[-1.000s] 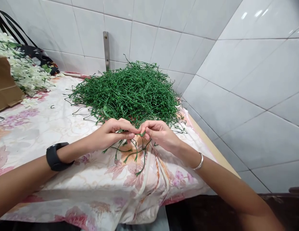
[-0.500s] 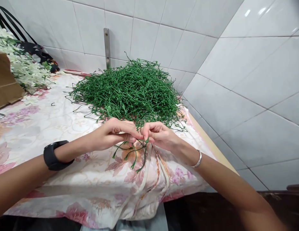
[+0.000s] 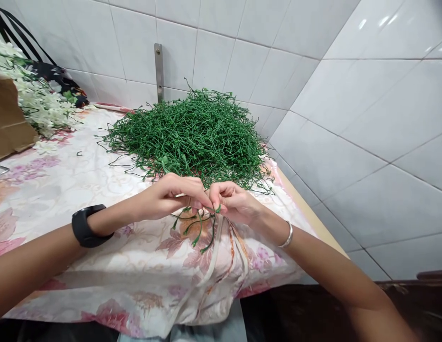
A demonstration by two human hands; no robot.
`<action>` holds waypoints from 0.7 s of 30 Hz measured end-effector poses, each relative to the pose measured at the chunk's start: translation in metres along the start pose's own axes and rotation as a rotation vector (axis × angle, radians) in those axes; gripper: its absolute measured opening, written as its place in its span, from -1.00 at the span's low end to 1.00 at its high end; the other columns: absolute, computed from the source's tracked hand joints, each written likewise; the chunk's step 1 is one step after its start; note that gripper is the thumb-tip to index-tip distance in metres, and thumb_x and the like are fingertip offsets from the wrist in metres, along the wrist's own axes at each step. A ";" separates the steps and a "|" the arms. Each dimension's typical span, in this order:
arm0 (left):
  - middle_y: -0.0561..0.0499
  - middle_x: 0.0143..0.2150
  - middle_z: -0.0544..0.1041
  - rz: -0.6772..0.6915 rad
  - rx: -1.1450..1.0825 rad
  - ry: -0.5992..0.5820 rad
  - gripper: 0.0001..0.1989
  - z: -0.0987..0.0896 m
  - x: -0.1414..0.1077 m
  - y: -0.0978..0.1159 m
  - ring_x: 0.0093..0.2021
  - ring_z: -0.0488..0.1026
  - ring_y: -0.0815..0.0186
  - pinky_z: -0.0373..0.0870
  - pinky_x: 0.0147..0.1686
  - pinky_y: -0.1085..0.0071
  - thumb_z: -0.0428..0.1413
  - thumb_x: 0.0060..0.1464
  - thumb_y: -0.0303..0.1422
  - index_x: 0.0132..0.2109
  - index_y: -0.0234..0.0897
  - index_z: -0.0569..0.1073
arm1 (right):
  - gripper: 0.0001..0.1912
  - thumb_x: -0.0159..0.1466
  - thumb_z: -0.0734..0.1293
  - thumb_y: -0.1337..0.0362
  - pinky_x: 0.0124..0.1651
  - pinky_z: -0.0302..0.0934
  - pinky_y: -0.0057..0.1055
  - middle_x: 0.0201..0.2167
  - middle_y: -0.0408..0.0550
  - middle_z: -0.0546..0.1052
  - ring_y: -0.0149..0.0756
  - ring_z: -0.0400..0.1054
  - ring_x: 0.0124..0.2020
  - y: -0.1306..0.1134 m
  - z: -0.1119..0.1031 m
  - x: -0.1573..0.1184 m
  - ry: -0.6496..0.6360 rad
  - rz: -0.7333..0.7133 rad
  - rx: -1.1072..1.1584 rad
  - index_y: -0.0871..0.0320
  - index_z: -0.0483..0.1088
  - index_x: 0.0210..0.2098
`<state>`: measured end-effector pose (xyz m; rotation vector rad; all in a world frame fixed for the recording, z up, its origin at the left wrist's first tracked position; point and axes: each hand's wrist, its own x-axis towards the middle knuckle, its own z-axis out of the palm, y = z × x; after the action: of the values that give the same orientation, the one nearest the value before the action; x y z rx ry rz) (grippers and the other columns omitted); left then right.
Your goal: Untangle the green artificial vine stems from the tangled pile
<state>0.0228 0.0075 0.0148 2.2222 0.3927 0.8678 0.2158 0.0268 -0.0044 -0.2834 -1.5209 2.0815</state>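
Both of my hands meet at the near side of a large heap of green plastic flower stems. My left hand is closed, its thumb and fingers pinching a small green stem piece whose several thin branches hang below the fingers. Against its fingertips, my right hand is closed too, pinching a green end of the stem piece between thumb and forefinger. Exactly how the fingers grip it is partly hidden.
A floral cloth covers the table. White artificial flowers and a brown cardboard piece stand at the left. A metal bracket is fixed to the tiled wall behind. A small dark hook-shaped bit lies on the cloth.
My hands stay together and keep their pinch on the stem piece. My left wrist has shifted slightly right and up, and the hanging branches have moved a little.
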 end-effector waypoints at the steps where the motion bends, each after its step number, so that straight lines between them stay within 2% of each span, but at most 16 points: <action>1: -0.05 -0.41 0.46 -0.002 -0.013 -0.010 -0.79 0.001 0.000 0.001 -0.38 0.34 0.36 0.26 -0.37 0.45 -0.05 0.06 -0.54 -0.25 -0.32 0.47 | -0.94 0.04 0.30 0.46 -0.35 0.06 -0.50 -0.71 -0.25 0.20 -0.54 0.12 -0.58 0.001 0.001 0.000 -0.021 -0.001 0.008 0.27 0.41 -0.53; 4: -0.04 -0.46 0.44 -0.020 -0.021 -0.036 -0.83 0.003 0.001 0.002 -0.40 0.33 0.35 0.25 -0.35 0.43 -0.02 0.06 -0.50 -0.28 -0.35 0.47 | -0.94 0.05 0.31 0.41 -0.25 0.11 -0.42 -0.72 -0.23 0.20 -0.46 0.23 -0.49 0.001 0.004 0.000 -0.067 -0.007 0.027 0.27 0.40 -0.54; 8: -0.03 -0.45 0.44 -0.017 -0.035 -0.085 -0.84 0.002 0.002 0.004 -0.38 0.31 0.36 0.24 -0.31 0.42 -0.01 0.07 -0.47 -0.29 -0.36 0.47 | -0.90 0.03 0.35 0.36 -0.30 0.14 -0.44 -0.67 -0.17 0.25 -0.38 0.30 -0.38 0.001 0.006 -0.001 -0.049 0.028 0.049 0.27 0.39 -0.57; 16: -0.03 -0.45 0.43 -0.035 -0.075 -0.088 -0.86 0.001 0.003 0.005 -0.37 0.32 0.36 0.23 -0.31 0.44 0.01 0.06 -0.47 -0.33 -0.38 0.47 | -0.92 0.07 0.31 0.40 -0.27 0.17 -0.43 -0.69 -0.19 0.23 -0.37 0.33 -0.36 0.002 0.009 0.000 -0.097 0.008 0.113 0.27 0.40 -0.54; 21: -0.04 -0.43 0.43 -0.063 -0.073 -0.056 -0.85 0.002 0.001 0.009 -0.37 0.33 0.37 0.24 -0.34 0.46 0.00 0.07 -0.44 -0.30 -0.38 0.46 | -0.92 0.06 0.30 0.42 -0.30 0.15 -0.45 -0.65 -0.17 0.29 -0.44 0.31 -0.44 0.002 0.007 -0.002 -0.089 -0.041 0.096 0.28 0.39 -0.55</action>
<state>0.0254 0.0003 0.0205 2.1502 0.3966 0.7730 0.2134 0.0193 -0.0044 -0.1243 -1.4591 2.1529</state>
